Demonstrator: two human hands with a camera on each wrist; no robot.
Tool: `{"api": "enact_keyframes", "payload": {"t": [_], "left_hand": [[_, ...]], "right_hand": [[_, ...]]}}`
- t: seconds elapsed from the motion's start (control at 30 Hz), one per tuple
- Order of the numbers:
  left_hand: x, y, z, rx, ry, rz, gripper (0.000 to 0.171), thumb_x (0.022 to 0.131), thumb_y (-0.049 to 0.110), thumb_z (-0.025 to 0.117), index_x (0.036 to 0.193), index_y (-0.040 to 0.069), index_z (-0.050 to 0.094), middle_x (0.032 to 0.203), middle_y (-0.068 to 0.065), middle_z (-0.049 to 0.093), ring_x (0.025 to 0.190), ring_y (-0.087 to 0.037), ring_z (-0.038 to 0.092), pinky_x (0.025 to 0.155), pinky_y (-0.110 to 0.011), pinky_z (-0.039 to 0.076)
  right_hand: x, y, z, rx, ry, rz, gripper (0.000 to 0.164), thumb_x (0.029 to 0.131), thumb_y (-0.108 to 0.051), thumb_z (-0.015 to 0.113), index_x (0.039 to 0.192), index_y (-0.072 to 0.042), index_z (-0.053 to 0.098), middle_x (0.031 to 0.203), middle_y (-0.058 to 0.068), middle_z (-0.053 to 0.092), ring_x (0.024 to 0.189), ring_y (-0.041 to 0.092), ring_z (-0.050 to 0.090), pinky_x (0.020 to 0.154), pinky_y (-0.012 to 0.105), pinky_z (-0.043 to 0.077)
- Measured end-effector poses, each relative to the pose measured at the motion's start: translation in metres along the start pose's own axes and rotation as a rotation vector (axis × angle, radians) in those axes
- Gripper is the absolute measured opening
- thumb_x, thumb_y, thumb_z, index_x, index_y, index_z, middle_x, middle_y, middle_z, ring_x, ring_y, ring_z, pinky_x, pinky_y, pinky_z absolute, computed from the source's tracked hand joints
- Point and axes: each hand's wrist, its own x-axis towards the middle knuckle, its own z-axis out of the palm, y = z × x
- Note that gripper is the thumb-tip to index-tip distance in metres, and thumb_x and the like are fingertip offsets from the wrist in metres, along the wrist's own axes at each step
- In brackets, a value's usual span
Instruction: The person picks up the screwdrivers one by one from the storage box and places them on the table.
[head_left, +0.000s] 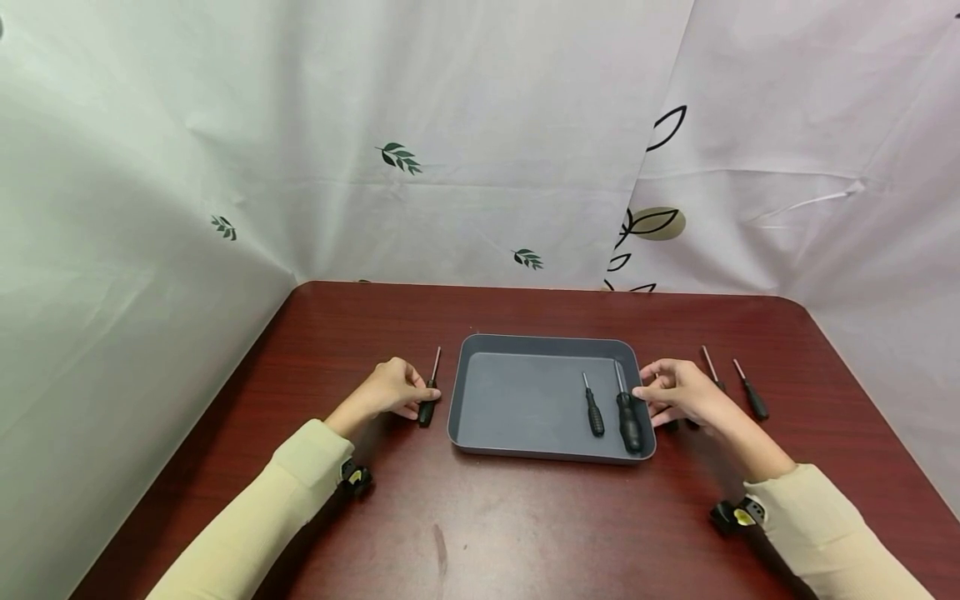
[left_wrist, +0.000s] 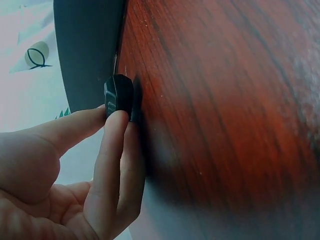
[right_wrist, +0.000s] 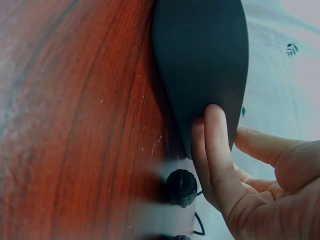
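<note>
My left hand (head_left: 393, 388) pinches the black handle of a screwdriver (head_left: 426, 412) on the table left of the tray, its shaft pointing away from me. In the left wrist view the handle's butt end shows between thumb and fingers. At the right side, my right hand (head_left: 688, 393) grips the wall of the grey tray (head_left: 510, 408), thumb at the rim and fingers against the outside. Inside the tray lie a small black screwdriver (head_left: 595, 418) and a larger, thicker one (head_left: 628, 427), both towards the right wall.
Right of the tray, more screwdrivers lie on the dark red wooden table (head_left: 510, 533), partly hidden by my right hand; one screwdriver (head_left: 754, 402) is farthest right. A white patterned cloth (head_left: 465, 217) hangs behind the table and along its sides.
</note>
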Motion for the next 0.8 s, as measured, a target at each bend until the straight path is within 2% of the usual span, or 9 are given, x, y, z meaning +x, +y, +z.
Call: {"api": "enact_keyframes", "payload": {"t": [0.5,0.8], "left_hand": [[0.001,-0.002,0.000,-0.021,-0.009,0.014,0.026,0.093,0.018,0.074,0.081,-0.004,0.068,0.068,-0.010,0.063,0.055,-0.017,0.068,0.055,-0.032,0.061],[0.000,0.007,-0.010,-0.010,-0.021,0.013,0.025,0.093,0.018,0.073,0.086,-0.005,0.067,0.077,-0.016,0.067,0.059,-0.019,0.069,0.060,-0.035,0.062]], "right_hand": [[0.000,0.001,0.001,-0.013,0.004,-0.004,0.045,0.097,-0.001,0.062,0.128,0.021,0.039,0.078,0.006,0.062,0.066,0.017,0.061,0.063,0.037,0.063],[-0.001,0.000,0.000,-0.022,-0.003,-0.017,0.045,0.097,-0.001,0.062,0.128,0.022,0.038,0.078,0.006,0.062,0.065,0.016,0.061,0.062,0.037,0.063]]}}
